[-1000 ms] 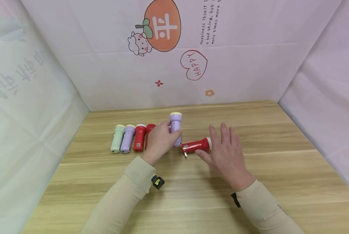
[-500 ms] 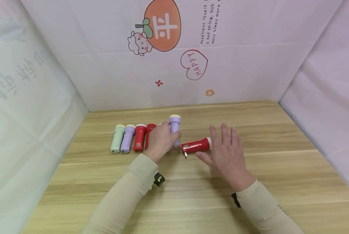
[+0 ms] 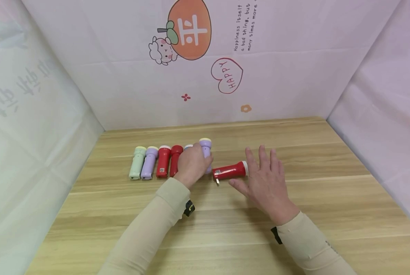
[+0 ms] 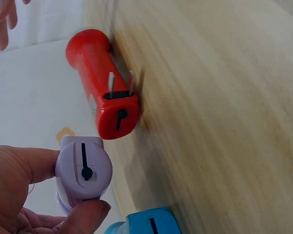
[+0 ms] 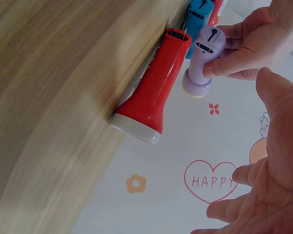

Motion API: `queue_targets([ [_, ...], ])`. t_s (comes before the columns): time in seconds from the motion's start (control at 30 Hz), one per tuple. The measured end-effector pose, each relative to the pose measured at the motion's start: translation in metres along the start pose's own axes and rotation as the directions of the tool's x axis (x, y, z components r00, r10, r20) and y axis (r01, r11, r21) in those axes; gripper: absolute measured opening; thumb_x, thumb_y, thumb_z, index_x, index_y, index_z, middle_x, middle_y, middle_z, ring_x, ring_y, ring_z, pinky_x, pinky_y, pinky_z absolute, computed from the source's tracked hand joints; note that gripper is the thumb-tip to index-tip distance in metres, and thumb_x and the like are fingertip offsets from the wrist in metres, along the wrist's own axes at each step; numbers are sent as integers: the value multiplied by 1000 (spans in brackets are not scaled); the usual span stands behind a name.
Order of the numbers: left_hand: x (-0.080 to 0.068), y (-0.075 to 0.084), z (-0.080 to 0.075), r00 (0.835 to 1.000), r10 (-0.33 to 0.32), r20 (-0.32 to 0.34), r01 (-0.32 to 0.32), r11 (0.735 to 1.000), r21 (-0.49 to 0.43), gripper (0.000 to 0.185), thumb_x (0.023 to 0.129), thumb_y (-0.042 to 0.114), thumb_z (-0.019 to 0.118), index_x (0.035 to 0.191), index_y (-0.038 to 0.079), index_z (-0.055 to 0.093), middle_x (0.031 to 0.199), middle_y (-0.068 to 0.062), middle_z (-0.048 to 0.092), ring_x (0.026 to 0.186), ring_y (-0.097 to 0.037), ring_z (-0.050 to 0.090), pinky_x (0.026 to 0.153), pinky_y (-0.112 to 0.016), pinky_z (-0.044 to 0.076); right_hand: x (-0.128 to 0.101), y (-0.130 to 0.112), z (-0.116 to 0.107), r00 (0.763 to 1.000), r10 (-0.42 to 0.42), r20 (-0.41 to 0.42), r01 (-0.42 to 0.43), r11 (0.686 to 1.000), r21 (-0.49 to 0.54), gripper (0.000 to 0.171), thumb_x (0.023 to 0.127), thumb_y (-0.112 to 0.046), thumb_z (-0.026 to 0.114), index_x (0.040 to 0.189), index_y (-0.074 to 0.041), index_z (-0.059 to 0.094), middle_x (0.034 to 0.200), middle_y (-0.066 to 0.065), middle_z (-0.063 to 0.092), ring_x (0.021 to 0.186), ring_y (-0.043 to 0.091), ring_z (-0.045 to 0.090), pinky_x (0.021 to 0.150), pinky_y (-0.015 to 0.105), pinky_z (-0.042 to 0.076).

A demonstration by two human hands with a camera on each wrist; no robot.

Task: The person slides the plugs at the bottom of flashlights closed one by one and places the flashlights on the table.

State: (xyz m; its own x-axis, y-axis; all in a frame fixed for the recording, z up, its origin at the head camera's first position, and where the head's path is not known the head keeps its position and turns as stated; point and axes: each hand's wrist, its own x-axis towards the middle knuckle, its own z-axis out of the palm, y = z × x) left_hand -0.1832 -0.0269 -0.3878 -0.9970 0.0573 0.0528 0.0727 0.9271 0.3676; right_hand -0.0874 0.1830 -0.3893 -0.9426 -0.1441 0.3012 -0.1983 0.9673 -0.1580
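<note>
My left hand (image 3: 192,162) holds a lilac flashlight (image 3: 205,147) between thumb and fingers; in the left wrist view its end with a black slot faces the camera. Beneath that hand lies a blue flashlight (image 4: 154,223), mostly hidden in the head view. A red flashlight (image 3: 229,172) with a white rim lies sideways on the table, its metal plug prongs (image 4: 112,84) folded out. Beside its white-rimmed end, my right hand (image 3: 268,187) is spread with fingers straight, holding nothing.
Left of the left hand, a pale green flashlight (image 3: 137,163), a lilac one (image 3: 149,163) and two red flashlights (image 3: 163,163) lie side by side on the wooden table (image 3: 232,236). Printed white cloth (image 3: 139,88) encloses the back and both sides.
My left hand has lowered the lilac flashlight towards the table, shifting it slightly nearer, beside the blue one. The right hand and the sideways red flashlight have stayed put.
</note>
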Motion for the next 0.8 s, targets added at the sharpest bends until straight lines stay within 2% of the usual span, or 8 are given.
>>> queue_targets([
  [0.33, 2, 5, 9, 998, -2, 68, -2, 998, 57, 35, 97, 40, 72, 103, 6, 66, 81, -4, 66, 67, -21, 62, 57, -33, 51, 0, -1, 0, 1000, -2, 1, 2, 1000, 3, 104, 88, -68, 71, 161, -4, 32, 161, 38, 30, 147, 65, 23, 112, 78, 30],
  [0.57, 3, 6, 15, 998, 50, 40, -56, 988, 143, 32, 100, 36, 68, 97, 5, 65, 73, -7, 65, 59, -22, 61, 51, -35, 52, 0, -2, 0, 1000, -3, 1, 3, 1000, 1, 105, 87, -69, 70, 161, -4, 34, 161, 38, 31, 147, 64, 24, 112, 78, 31],
  [0.8, 2, 4, 21, 998, 58, 24, -62, 983, 171, 28, 101, 32, 65, 97, 4, 66, 73, -10, 67, 56, -23, 61, 48, -36, 52, -1, -3, 1, 1000, -3, -4, 3, 1000, 8, 104, 87, -68, 71, 161, -4, 34, 160, 38, 32, 147, 64, 25, 111, 78, 31],
])
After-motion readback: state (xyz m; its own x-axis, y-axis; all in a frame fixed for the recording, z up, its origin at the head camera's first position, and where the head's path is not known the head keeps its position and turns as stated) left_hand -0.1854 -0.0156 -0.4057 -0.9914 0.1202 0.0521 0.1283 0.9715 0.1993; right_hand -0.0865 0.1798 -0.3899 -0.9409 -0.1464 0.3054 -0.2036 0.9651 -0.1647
